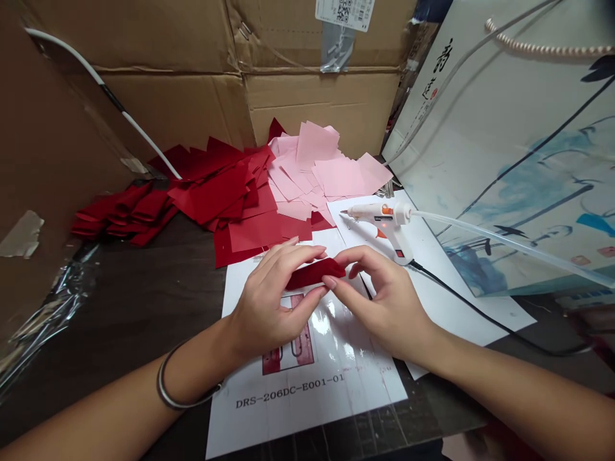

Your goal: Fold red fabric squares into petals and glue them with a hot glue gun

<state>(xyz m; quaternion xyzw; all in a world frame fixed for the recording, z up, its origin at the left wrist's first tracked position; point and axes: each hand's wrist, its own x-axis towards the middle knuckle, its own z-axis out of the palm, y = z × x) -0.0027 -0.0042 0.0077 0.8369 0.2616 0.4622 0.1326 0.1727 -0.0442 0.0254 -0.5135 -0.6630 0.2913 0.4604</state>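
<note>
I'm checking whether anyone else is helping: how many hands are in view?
2. The left hand holds the left part of the red piece; the right hand pinches its right end. No other hand shows.

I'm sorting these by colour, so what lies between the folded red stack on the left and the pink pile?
Loose, flat red pieces lie heaped between the folded red stack and the pink pile, as the head view shows.

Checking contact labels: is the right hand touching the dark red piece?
Touching. The head view shows the right hand pinching the right end of the dark red piece, thumb tip overlapping its near edge.
</note>
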